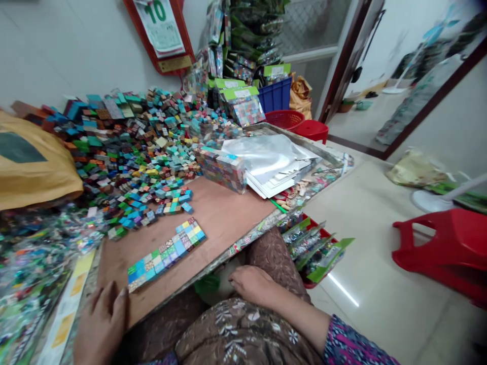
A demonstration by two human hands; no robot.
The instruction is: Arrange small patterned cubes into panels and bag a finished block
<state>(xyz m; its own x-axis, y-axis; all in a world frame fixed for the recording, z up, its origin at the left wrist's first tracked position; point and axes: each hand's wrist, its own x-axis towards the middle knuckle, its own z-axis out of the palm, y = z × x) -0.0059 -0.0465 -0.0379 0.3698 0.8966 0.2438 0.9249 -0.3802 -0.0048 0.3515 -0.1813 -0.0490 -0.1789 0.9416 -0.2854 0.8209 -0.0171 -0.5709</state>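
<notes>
My left hand (pixel 99 320) rests at the near left edge of the brown board (pixel 224 208), its fingers apart and holding nothing. Just beyond its fingertips lies a flat strip of small coloured cubes (pixel 167 253), set side by side in rows with a stepped far end. Down on my lap, against the brown patterned cloth (pixel 274 248), lies my right hand (pixel 249 284). Its fingers curl inward, and no object shows in them; their tips are partly hidden. Behind the strip spreads a big heap of loose coloured blocks (pixel 140 157).
A wrapped block pack (pixel 222 170) stands beside a stack of clear plastic sleeves (pixel 270 157). At left are a yellow bag (pixel 34 162) and plastic-wrapped pieces (pixel 34 268). Green-topped packets (pixel 315 248) fill a red basket below the table edge. A red stool (pixel 445 248) stands right.
</notes>
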